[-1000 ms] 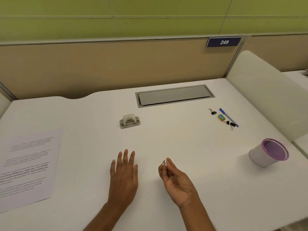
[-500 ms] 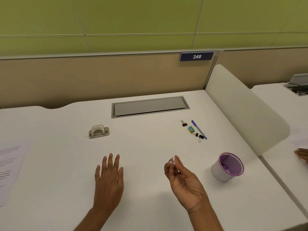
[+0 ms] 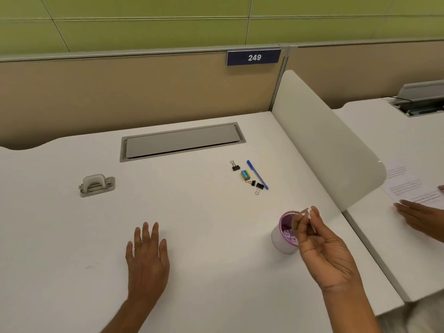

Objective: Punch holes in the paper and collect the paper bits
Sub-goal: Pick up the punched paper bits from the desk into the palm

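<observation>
- The right hand (image 3: 324,246) has travelled from the middle of the desk to the cup (image 3: 286,236); it is now hovering at the rim, fingertips (image 3: 310,213) pinching white paper bits (image 3: 306,214).
- The left hand (image 3: 147,258) is lying flat and spread, holding nothing.
- The collecting step is going on; next, the pinch should be opening over the cup, where more bits are lying already.
- The hole punch (image 3: 96,185) is standing well apart.

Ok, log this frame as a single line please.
phase: depositing bits | right hand: pinching white paper bits over purple-rimmed cup | left hand: flat on desk | hole punch: untouched
</observation>
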